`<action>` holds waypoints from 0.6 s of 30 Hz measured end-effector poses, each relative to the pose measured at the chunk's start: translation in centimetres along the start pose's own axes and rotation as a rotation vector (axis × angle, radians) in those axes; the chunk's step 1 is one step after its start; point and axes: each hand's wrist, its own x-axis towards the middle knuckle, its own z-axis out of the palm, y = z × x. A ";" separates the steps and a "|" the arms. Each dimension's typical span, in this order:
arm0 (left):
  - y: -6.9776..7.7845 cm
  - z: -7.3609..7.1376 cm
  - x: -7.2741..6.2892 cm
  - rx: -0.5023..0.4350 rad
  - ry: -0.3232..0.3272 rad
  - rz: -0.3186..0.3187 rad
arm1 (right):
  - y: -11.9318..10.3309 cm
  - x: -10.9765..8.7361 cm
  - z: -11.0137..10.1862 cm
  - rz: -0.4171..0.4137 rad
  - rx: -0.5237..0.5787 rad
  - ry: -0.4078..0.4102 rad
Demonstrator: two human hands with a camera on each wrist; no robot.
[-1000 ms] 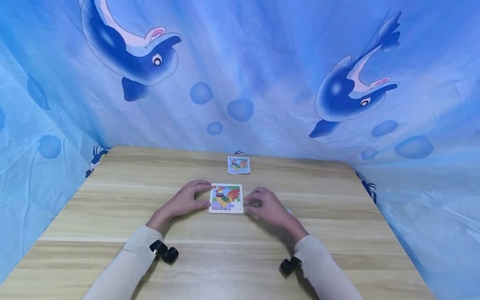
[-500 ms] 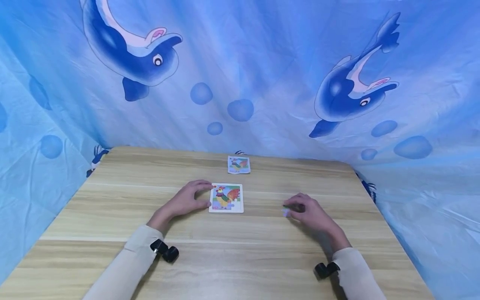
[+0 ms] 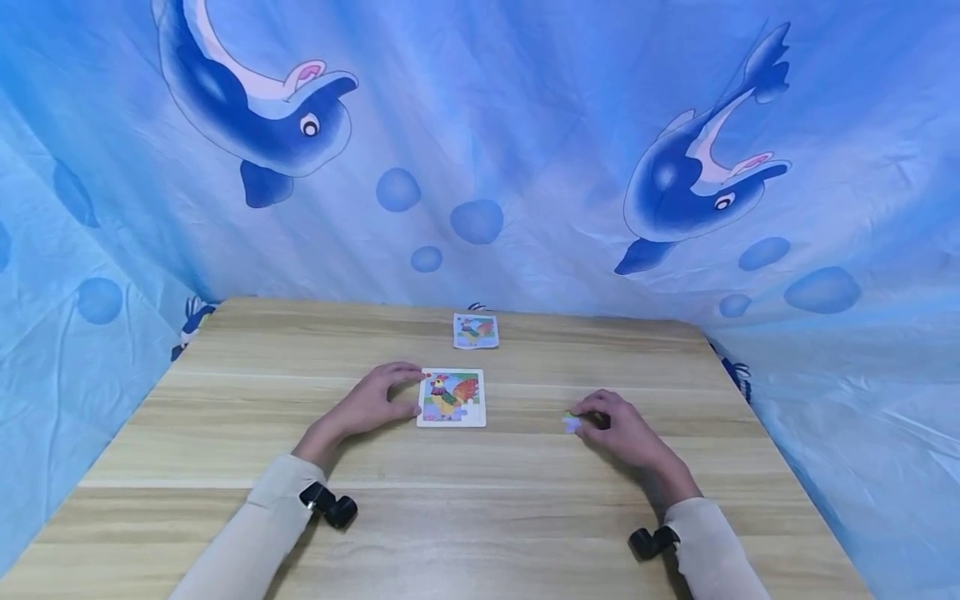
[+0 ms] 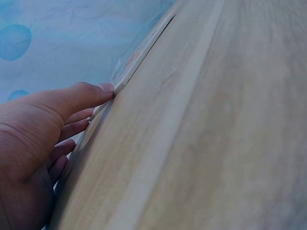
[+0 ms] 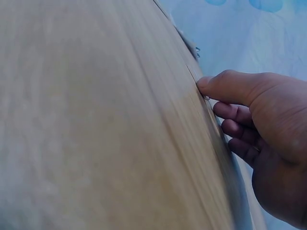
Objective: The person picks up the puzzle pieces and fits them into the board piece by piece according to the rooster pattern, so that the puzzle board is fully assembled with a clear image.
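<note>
In the head view my left hand (image 3: 367,402) steadies a jigsaw puzzle tray (image 3: 452,422) by its left side, thumb and fingers spread along that edge. The tray has a white frame and a rooster picture, with a pale gap at its lower right. The left wrist view shows the left thumb (image 4: 103,90) against the tray's edge (image 4: 139,62). To the right of the tray, my right hand (image 3: 622,429) pinches at a small lilac and green puzzle piece (image 3: 572,425) on the table. Its fingers partly hide the piece, so I cannot tell whether a second lies there.
A small card (image 3: 476,331) with the same rooster picture lies behind the tray, near the back edge of the wooden table (image 3: 450,508). A blue curtain (image 3: 547,167) printed with dolphins hangs behind and at both sides.
My right hand has moved right, from the tray's right edge to the puzzle piece, and has stayed there over the last half second. The left hand and the tray have kept their place.
</note>
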 end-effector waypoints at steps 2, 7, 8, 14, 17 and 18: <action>0.0 0.1 0.0 -0.004 0.002 -0.006 | 0.1 0.0 0.1 0.011 0.011 -0.003; -0.2 0.2 0.0 0.011 0.004 -0.011 | 0.2 0.0 0.2 0.030 0.037 -0.009; -0.3 0.2 0.0 0.011 0.003 -0.013 | 0.2 0.0 0.2 0.033 0.037 -0.009; -0.4 0.2 0.1 0.010 0.002 -0.015 | 0.1 0.0 0.2 0.057 0.026 0.004; -0.4 0.2 0.1 0.010 0.000 -0.013 | -0.2 0.2 0.3 0.057 0.019 0.012; -0.4 0.2 0.2 0.009 0.000 -0.012 | -0.4 0.3 0.3 0.052 0.020 0.015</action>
